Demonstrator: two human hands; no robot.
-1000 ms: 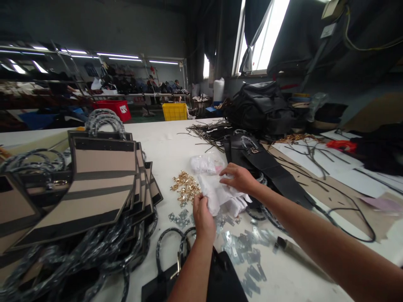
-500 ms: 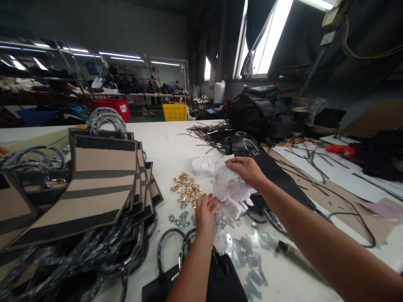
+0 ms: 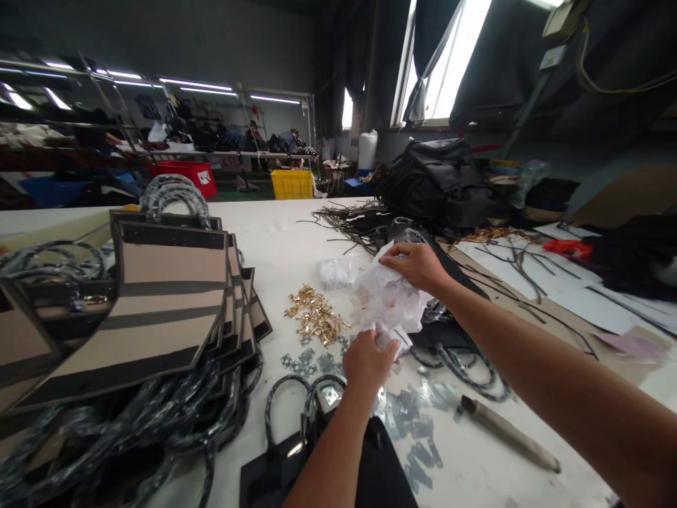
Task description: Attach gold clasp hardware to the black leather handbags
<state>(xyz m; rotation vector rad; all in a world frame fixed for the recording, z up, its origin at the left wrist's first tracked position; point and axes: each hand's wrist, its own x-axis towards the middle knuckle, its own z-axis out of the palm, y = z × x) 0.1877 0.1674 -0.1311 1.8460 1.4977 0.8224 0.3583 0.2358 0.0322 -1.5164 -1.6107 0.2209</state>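
Note:
My right hand (image 3: 415,264) pinches the top of a thin, crumpled white wrapping (image 3: 388,300) above the table; whether it is paper or plastic, I cannot tell. Lower down, my left hand (image 3: 367,358) grips the bottom of the same bundle, fingers closed around white folded material. To the left of the bundle is a pile of small gold metal fittings (image 3: 314,314). Flat silver metal plates (image 3: 407,413) lie scattered under and in front of my hands. Below my left forearm sits a black handbag (image 3: 275,466) with looped handles, partly hidden by the arm.
At left, beige-and-black bag pieces (image 3: 169,300) are stacked with plastic-wrapped handles (image 3: 153,409). A clear plastic bag (image 3: 338,271) lies behind the gold fittings. A dark-ended stick-like tool (image 3: 510,434) rests at right. Black bags (image 3: 438,187) and cord strips (image 3: 346,219) occupy the far right side.
My left hand has moved right and closed on the bottom of the white wrapping. My right hand still holds its top, slightly higher in view.

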